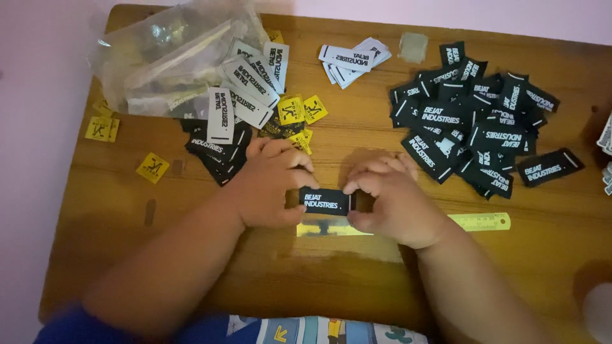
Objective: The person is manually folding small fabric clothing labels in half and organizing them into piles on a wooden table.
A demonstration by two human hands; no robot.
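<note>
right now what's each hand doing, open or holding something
Left hand: closed, pinching the left end of a black label.
Right hand: closed, pinching the right end of the same black label, above a yellow ruler.

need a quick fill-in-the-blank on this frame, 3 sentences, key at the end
1. The left hand and right hand hold one ____ label between them.
2. Just under that label lies a yellow ____ on the wooden table.
3. The big pile of black labels lies on the person's ____ side.

Missing words: black; ruler; right
</note>
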